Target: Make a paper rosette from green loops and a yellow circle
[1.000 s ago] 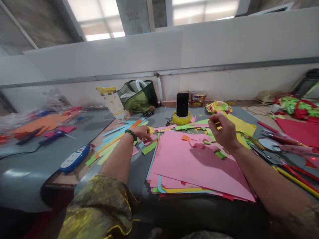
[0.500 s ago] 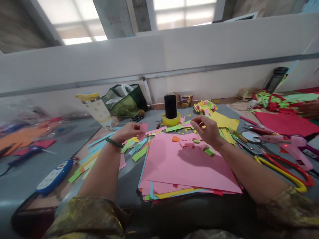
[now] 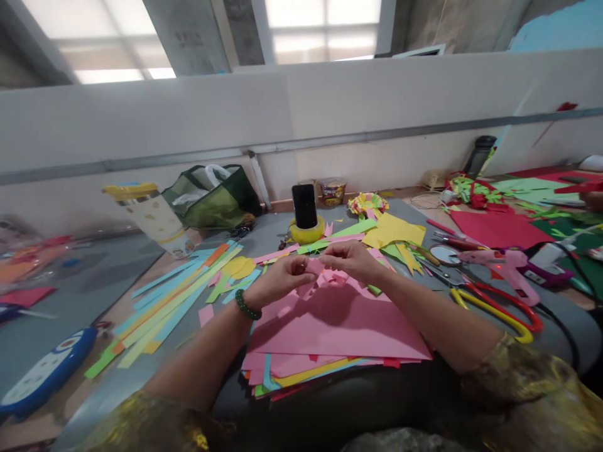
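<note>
Above the paper stack, the left hand pinches a small pink piece, apparently being positioned; the right hand's fingers curl close by, grip unclear; moving it likely calls for light fingertips

Pale wall crossed by grey rail; two bright windows above; grey tabletop below.

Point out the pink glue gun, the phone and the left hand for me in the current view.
Pink glue gun (image 3: 511, 269): head view, on its body.
Phone (image 3: 305, 207): head view, on its dark screen.
Left hand (image 3: 279, 277): head view, on the back of the hand.
</note>
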`<state>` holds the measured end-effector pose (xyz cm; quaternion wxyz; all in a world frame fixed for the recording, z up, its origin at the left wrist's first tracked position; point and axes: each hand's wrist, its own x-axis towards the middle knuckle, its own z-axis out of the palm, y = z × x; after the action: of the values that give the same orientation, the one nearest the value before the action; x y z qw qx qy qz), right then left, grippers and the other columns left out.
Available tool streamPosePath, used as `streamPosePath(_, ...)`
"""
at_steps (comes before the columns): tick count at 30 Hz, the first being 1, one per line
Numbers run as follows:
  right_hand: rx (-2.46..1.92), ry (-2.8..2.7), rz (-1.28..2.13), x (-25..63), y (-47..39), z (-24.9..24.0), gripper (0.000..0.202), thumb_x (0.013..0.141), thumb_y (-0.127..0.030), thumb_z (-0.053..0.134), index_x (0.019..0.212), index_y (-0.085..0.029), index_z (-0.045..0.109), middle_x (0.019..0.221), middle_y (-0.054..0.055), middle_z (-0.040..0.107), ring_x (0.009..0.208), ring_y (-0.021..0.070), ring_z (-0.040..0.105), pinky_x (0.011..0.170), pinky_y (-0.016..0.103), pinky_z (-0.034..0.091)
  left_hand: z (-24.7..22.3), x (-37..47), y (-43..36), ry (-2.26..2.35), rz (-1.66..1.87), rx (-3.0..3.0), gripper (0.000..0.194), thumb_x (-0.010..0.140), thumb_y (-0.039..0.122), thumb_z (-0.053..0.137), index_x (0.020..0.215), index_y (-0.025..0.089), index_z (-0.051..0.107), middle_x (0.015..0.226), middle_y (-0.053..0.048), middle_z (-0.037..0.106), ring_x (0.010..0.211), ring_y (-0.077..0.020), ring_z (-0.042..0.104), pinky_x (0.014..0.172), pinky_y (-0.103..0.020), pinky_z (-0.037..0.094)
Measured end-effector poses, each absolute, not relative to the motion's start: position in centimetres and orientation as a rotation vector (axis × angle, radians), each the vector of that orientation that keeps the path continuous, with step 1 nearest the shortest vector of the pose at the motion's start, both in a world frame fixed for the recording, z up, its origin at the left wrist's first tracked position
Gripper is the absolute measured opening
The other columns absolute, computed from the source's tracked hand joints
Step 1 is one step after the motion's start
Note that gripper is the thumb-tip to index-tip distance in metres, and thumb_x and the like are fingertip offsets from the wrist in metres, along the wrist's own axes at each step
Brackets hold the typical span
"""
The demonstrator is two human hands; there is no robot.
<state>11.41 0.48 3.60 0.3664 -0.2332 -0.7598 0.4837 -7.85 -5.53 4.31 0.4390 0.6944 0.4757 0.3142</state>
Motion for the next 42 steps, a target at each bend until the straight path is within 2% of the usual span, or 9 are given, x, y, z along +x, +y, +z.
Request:
streamPosePath(7,-0.653,-1.779,1.441,11.5,0.2,3.5,0.034,0.062,-0.039,0.079,0.086,-0.019,0.065,0.064,-0.003,0.067,0.058,0.0111,0.057,0.054,0.023,0.041,4.2,-7.8,-5.5,1.148,0.832,1.742,0.044,0.077,0.057,0.071,0.067,0.016,0.059,0.061,0.001,0.058,0.056,-0.0097,0.048,0.055,-0.024,0.039)
streamPosePath(13,-0.755,-1.695,1.405,11.3,-0.1,3.4,0.036,0.057,-0.037,0.082,0.084,-0.019,0.066,0.061,-0.002,0.071,0.056,0.0121,0.060,0.056,0.024,0.043,4.2,-7.7,-5.5,1.218,0.844,1.804,0.047,0.079,0.062,0.064,0.070,0.016,0.064,0.056,0.005,0.049,0.053,-0.0085,0.036,0.049,-0.022,0.029)
streamPosePath(22,-0.731,-1.539,1.446,11.8,1.3,3.2,0.045,0.049,-0.046,0.092,0.075,-0.018,0.068,0.058,-0.003,0.068,0.055,0.0112,0.061,0.060,0.027,0.053,6.5,-11.4,-5.5,1.452,0.841,1.630,0.050,0.069,0.060,0.069,0.088,0.014,0.076,0.075,-0.007,0.073,0.067,-0.0175,0.062,0.062,-0.027,0.049)
streamPosePath(24,-0.729,-1.515,1.415,12.0,1.8,3.3,0.047,0.047,-0.049,0.092,0.074,-0.018,0.067,0.057,-0.003,0.066,0.053,0.0103,0.059,0.059,0.027,0.054,6.9,-13.4,-5.4,1.647,0.716,1.644,0.043,0.068,0.057,0.068,0.081,0.016,0.076,0.069,-0.004,0.072,0.063,-0.0171,0.062,0.060,-0.025,0.047)
streamPosePath(26,-0.720,-1.501,1.375,12.2,2.2,3.5,0.049,0.047,-0.051,0.092,0.073,-0.018,0.067,0.056,-0.004,0.065,0.052,0.0099,0.058,0.058,0.027,0.054,7.1,-15.4,-5.2,1.795,0.527,1.664,0.041,0.066,0.058,0.066,0.055,0.019,0.067,0.048,-0.001,0.060,0.049,-0.0149,0.053,0.052,-0.025,0.041)
streamPosePath(30,-0.726,-1.506,1.312,12.6,2.6,3.9,0.049,0.050,-0.053,0.091,0.075,-0.018,0.067,0.058,-0.003,0.066,0.055,0.0108,0.060,0.060,0.027,0.056,7.3,-18.0,-4.6,1.906,0.287,1.747,0.035,0.057,0.054,0.070,0.046,0.022,0.060,0.045,0.000,0.056,0.051,-0.0160,0.051,0.051,-0.025,0.035)
streamPosePath(34,-0.713,-1.547,1.290,12.6,1.9,3.8,0.049,0.053,-0.056,0.089,0.076,-0.019,0.067,0.062,-0.001,0.070,0.059,0.0139,0.064,0.063,0.031,0.058,7.5,-15.6,-4.6,2.073,0.633,1.811,0.038,0.066,0.058,0.065,0.060,0.021,0.064,0.061,-0.003,0.063,0.065,-0.0193,0.056,0.055,-0.026,0.034)
streamPosePath(38,-0.712,-1.649,1.184,11.9,0.9,3.0,0.044,0.062,-0.056,0.084,0.078,-0.020,0.066,0.061,-0.001,0.069,0.059,0.0162,0.066,0.060,0.031,0.056,6.2,-9.5,-5.6,1.547,0.894,1.774,0.051,0.073,0.068,0.058,0.083,0.019,0.067,0.080,-0.004,0.067,0.075,-0.0186,0.059,0.066,-0.027,0.046)
streamPosePath(42,-0.771,-1.829,0.984,11.8,0.0,3.3,0.029,0.076,-0.047,0.075,0.084,-0.020,0.067,0.064,0.000,0.070,0.059,0.0160,0.065,0.057,0.028,0.053,4.7,-6.1,-6.3,1.297,0.928,1.640,0.051,0.071,0.070,0.062,0.071,0.019,0.056,0.070,0.000,0.058,0.067,-0.0141,0.055,0.063,-0.026,0.048)
